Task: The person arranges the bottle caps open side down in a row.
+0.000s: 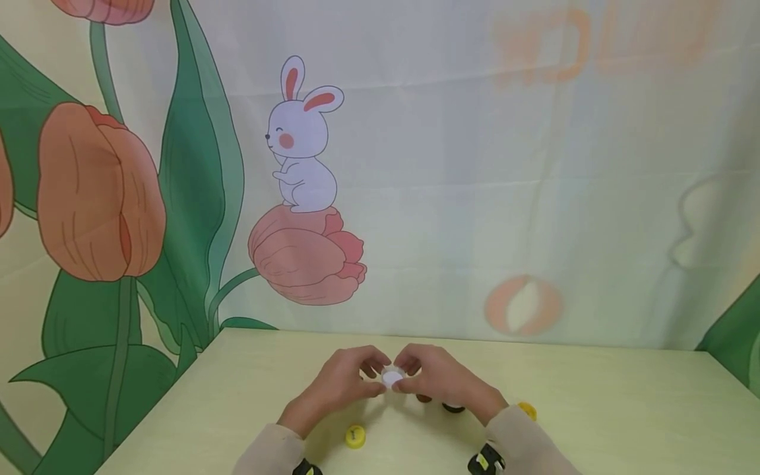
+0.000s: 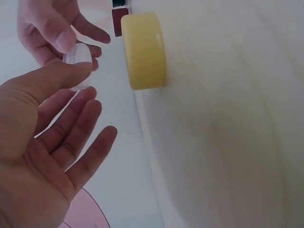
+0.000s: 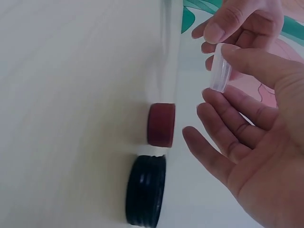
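A small white bottle cap (image 1: 392,377) with a ribbed side is held up above the table between both hands. My left hand (image 1: 344,379) pinches its left side; in the left wrist view the thumb (image 2: 71,73) lies over the cap and the other fingers spread beneath. From the right, my right hand (image 1: 442,376) pinches it too, with thumb (image 3: 251,61) on one face and a fingertip at its lower edge in the right wrist view. The ring and little fingers of both hands stand away from the cap.
On the pale table (image 1: 623,409) a yellow cap (image 1: 355,437) lies by the left forearm. A dark red cap (image 3: 161,125) and a black cap (image 3: 146,191) sit under the right hand. Another yellow cap (image 1: 527,411) is beyond the right sleeve. A printed curtain (image 1: 415,198) hangs behind.
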### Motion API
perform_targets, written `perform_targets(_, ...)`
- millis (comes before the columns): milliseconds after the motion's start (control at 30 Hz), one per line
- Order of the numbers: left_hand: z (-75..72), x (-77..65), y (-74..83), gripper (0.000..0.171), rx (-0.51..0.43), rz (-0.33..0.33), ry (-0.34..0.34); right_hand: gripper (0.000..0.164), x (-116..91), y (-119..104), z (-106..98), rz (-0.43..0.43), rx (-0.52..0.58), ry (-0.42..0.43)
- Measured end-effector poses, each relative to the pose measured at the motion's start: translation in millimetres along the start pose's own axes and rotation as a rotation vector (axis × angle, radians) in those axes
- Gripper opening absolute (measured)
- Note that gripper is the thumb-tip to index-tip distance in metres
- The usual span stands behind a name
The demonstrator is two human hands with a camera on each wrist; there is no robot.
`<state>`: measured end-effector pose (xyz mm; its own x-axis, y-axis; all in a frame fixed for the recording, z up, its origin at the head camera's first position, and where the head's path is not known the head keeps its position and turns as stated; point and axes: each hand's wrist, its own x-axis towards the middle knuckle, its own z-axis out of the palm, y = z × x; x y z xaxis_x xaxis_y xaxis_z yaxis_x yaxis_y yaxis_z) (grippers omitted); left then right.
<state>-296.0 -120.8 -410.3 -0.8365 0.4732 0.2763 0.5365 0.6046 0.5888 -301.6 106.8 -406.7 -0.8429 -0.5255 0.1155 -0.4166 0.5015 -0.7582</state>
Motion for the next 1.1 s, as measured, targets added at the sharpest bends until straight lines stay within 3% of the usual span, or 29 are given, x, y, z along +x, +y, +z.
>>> perform_targets(400,-3.4,-4.3,1.4,0.021,-0.044,0.066,0.16,0.025,-3,-8,-7,-0.072,-0.008,0.053)
perform_targets(833,-5.1,-5.0,3.7,0.016,-0.074,0.097,0.19,0.031,-11,-19,-12,-0.088,-0.012,0.075)
perform_targets(1100,-4.2,-5.5,1.1,0.013,-0.103,0.047,0.214,0.022,-13,-17,-12,-0.129,0.001,0.092)
